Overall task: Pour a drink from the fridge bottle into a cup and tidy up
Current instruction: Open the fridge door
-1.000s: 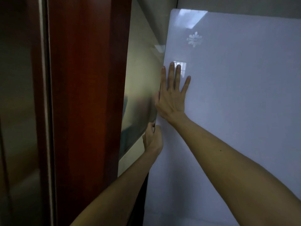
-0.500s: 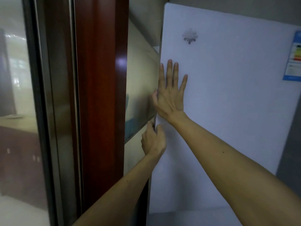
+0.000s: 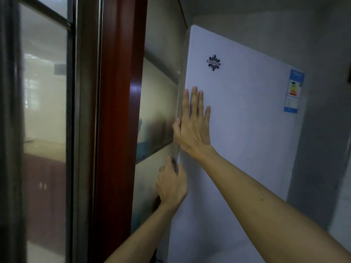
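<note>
A white fridge door (image 3: 247, 130) with a dark flower logo (image 3: 214, 62) fills the right half of the view. My right hand (image 3: 193, 126) lies flat on the door near its left edge, fingers spread and pointing up, thumb wrapped around the edge. Below it, my left hand (image 3: 171, 184) curls its fingers around the same left edge of the door. No bottle or cup is visible.
A reddish wooden frame (image 3: 117, 130) and a frosted glass partition (image 3: 157, 114) stand close on the left of the fridge. A blue energy label (image 3: 293, 91) is stuck at the door's upper right. A grey wall (image 3: 322, 130) lies to the right.
The view has pulled back and tilted, showing more of the door, the label and the wall. Both hands stay on the door's left edge in the same grip.
</note>
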`<state>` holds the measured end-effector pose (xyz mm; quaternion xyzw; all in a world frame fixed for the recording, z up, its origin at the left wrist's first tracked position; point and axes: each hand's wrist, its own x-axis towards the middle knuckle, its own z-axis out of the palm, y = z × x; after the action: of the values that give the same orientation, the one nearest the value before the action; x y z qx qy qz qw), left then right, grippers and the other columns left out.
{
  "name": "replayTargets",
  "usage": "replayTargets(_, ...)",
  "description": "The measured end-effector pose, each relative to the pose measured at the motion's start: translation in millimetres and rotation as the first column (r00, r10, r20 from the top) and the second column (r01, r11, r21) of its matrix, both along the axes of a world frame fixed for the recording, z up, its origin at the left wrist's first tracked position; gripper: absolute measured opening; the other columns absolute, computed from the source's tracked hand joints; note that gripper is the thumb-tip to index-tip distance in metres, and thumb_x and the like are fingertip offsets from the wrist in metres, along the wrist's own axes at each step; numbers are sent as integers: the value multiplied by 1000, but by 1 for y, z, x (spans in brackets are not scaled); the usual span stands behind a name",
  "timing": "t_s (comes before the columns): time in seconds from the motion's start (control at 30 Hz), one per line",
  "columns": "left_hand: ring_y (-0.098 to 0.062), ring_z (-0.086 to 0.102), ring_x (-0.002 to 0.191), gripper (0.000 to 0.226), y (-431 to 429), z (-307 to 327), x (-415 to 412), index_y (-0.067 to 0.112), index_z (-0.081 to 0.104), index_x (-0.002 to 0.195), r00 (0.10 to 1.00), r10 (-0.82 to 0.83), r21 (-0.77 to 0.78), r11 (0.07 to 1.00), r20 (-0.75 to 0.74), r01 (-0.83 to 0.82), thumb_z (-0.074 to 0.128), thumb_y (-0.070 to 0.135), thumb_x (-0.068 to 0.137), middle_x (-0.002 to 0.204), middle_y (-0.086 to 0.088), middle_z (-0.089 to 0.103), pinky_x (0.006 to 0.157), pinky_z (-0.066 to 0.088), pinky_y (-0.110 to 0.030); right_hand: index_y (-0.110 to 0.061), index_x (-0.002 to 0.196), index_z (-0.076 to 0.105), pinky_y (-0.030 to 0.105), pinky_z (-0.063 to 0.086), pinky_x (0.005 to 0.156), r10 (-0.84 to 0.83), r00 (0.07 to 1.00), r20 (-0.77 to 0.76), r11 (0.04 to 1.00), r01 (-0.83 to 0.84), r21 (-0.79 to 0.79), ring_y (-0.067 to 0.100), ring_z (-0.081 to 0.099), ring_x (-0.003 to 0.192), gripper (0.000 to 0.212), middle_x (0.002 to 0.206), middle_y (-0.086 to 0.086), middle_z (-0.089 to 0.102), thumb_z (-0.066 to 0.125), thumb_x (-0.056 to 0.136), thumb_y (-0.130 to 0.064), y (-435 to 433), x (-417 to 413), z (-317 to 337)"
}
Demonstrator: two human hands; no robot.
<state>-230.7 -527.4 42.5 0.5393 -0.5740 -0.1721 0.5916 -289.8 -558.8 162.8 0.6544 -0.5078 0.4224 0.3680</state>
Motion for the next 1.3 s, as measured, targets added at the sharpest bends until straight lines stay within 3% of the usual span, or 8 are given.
replayTargets(0.2, -26, 57, 98, 42, 70, -5, -18, 23, 44, 134, 994, -7, -29, 1000, 112, 10, 44, 40, 96, 117, -11, 50, 86, 49, -40, -11, 155, -6, 57, 6, 121, 142, 986, 85, 989, -145, 32, 29, -9, 151, 81, 164, 14, -10, 39, 89, -25, 74, -21, 0)
replayTargets(0.3, -28, 58, 94, 37, 100, -6, -28, 23, 46, 126, 988, -19, -82, 996, 151, 32, 48, 41, 94, 121, -11, 44, 79, 50, -37, -8, 155, -2, 58, 12, 120, 189, 975, 118, 981, -192, 7, 28, -7, 151, 83, 164, 14, -6, 45, 88, -21, 104, -38, -1)
replayTargets(0.5, -25, 53, 83, 37, 145, -11, -46, 20, 49, 115, 959, -126, -196, 964, 255, 179, 43, 45, 89, 95, -7, 49, 74, 47, -38, -3, 155, 1, 50, 15, 122, 208, 961, 183, 978, -200, -62, 27, -1, 152, 85, 164, 15, -1, 49, 85, -13, 153, -67, -2)
replayTargets(0.73, -17, 47, 73, 23, 180, -17, -74, 25, 48, 105, 929, -280, -304, 887, 242, 347, 43, 42, 89, 92, -3, 39, 63, 43, -31, 5, 152, 1, 31, 8, 123, 196, 953, 231, 977, -169, -132, 29, 7, 151, 75, 162, 21, 3, 48, 94, -5, 201, -99, -4)
replayTargets(0.87, -19, 50, 73, 37, 194, -20, -87, 26, 49, 111, 911, -329, -332, 855, 250, 400, 36, 46, 84, 94, -2, 43, 62, 43, -32, 4, 152, 2, 17, 8, 119, 146, 963, 227, 981, -112, -156, 24, 10, 150, 74, 162, 19, 7, 48, 96, -5, 228, -123, -6)
replayTargets(1.0, -26, 58, 82, 45, 205, -21, -104, 15, 46, 122, 862, -491, -327, 800, 123, 502, 47, 31, 79, 93, -10, 59, 68, 38, -28, 6, 152, 6, 0, 4, 110, 33, 970, 240, 982, 13, -187, 8, 11, 142, 71, 161, 20, 12, 49, 96, -4, 254, -149, -7)
replayTargets(1.13, -23, 57, 77, 52, 224, -21, -125, 7, 44, 128, 785, -612, -319, 728, 100, 608, 50, 20, 77, 90, -10, 59, 65, 28, -16, 2, 153, 9, 9, 16, 111, -109, 962, 252, 977, 150, -153, 26, 23, 146, 65, 162, 19, 12, 45, 99, -6, 283, -175, -9)
replayTargets(1.3, -12, 42, 98, 64, 243, -24, -155, 3, 40, 137, 669, -718, -319, 599, 192, 735, 45, 26, 77, 110, 0, 36, 90, 33, -14, -4, 154, 8, 19, 35, 105, -272, 925, 264, 946, 307, -102, 25, 34, 136, 64, 161, 20, 8, 43, 101, 0, 312, -205, -8)
